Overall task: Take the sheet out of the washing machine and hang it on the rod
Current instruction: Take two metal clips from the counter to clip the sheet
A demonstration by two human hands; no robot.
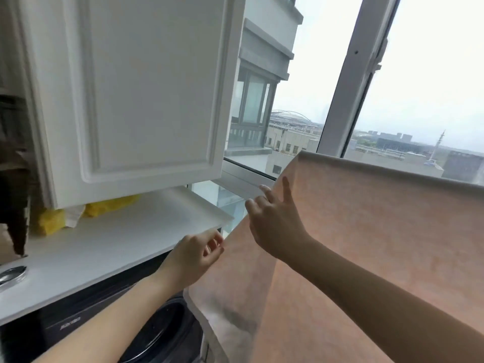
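Nearest, at 7 o'clock: the washer (146, 334), dark front, round glass door with a chrome ring, sits under the white table (110, 247). The table's front edge runs from 8 o'clock up toward centre; its right corner ends just left of the sheet's left edge, with a narrow gap between them.

Sheet (366, 258): peach-pink, thin, smooth woven cloth, faintly mottled, pale hem band along the top and left edges. It fills the 3 to 6 o'clock quadrant. Its top edge is its long axis here, running from centre down toward 3 o'clock and out of frame. The face hangs flat and taut. What carries the top edge cannot be told.

Left hand (195, 255): at centre-low, fingers curled, thumb and fingertips pinching the sheet's left edge, just off the table corner.

Right hand (275, 224): just above and right of the left, fingers spread and straight, laid against the sheet's face near its upper left corner. The forearm crosses the cloth from 4 o'clock.

Middle distance, 9 o'clock: yellow bags (52, 218) on the table against the wall, a chrome ring (11, 273) set in the table surface.

Above, 10 to 12 o'clock: white panelled cupboard door (136, 95), swung open, its lower edge overhanging the table.

Far, 1 to 3 o'clock: window (348, 82) with a slanted white frame, with buildings and grey sky beyond.
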